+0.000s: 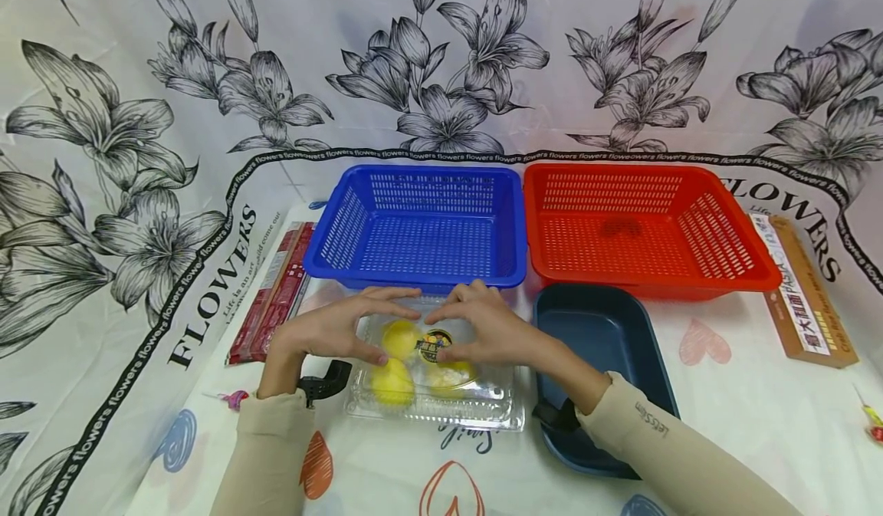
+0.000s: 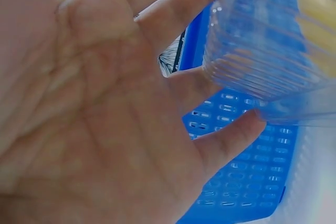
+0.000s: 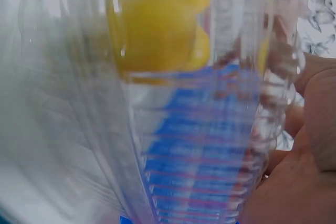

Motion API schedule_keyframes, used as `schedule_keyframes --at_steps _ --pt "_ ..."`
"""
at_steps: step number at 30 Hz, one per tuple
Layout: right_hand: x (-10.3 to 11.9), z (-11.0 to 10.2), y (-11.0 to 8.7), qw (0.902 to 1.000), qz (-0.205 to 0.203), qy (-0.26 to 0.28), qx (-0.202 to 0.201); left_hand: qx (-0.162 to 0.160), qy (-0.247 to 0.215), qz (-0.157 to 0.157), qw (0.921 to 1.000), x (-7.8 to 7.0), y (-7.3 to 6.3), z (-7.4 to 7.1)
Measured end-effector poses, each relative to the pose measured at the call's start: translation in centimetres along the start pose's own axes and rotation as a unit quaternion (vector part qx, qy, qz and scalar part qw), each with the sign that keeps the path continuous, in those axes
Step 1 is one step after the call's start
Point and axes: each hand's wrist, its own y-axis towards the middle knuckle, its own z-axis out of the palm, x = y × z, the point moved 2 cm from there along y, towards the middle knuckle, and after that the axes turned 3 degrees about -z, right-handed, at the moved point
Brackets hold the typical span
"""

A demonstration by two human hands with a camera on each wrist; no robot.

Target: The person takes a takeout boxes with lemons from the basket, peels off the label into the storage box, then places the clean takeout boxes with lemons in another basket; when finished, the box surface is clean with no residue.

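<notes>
A clear plastic clamshell box [image 1: 483, 401] lies on the white cloth, with rounded yellow pieces [image 1: 392, 382] inside and a dark round label [image 1: 434, 343]. Their exact kind cannot be told. At the box's left side is my left hand [image 1: 334, 328]. Its long fingers reach out fairly straight, and their tips touch the ribbed plastic wall [image 2: 247, 40] in the left wrist view. My right hand [image 1: 486, 324] bends over the box's far right part, thumb near the label. In the right wrist view, its fingers [image 3: 294, 121] lie along the box's edge, partly behind blurred plastic.
Behind the box stand a blue basket [image 1: 417, 278] and a red basket [image 1: 655, 282]. A dark blue tray [image 1: 621, 340] lies at the right, partly under my right forearm. Red packets [image 1: 276, 294] lie left, a brown pasta box [image 1: 803, 294] far right, and wrapped lollipops [image 1: 236, 400] at both sides.
</notes>
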Motion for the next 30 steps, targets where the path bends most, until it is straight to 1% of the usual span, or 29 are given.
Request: schedule_keyframes --at_steps 4,7,13,16,22,27,30 --pt "0.0 0.2 0.0 0.9999 0.005 -0.015 0.003 0.002 -0.009 -0.001 1.0000 0.0 0.1 0.0" --pt "0.0 0.3 0.0 0.9999 0.004 -0.016 -0.002 0.002 -0.009 -0.006 0.9999 -0.1 0.2 0.0" --pt "0.2 0.5 -0.1 0.9999 0.002 0.005 -0.014 0.000 -0.008 -0.012 0.9999 -0.2 0.2 0.0" --pt "0.3 0.5 -0.2 0.9993 -0.005 0.026 -0.026 0.001 -0.012 -0.014 0.9998 -0.1 0.2 0.1" --pt "0.2 0.6 -0.3 0.9939 -0.044 0.090 -0.046 0.003 -0.016 -0.014 0.9998 0.1 0.1 0.2" --pt "0.0 0.0 -0.7 0.9851 -0.070 0.149 -0.050 0.005 -0.016 -0.007 0.9998 0.1 0.2 0.2" --pt "-0.3 -0.9 -1.5 0.9761 -0.075 0.196 -0.056 0.004 -0.013 -0.001 0.9999 0.1 0.2 0.1"
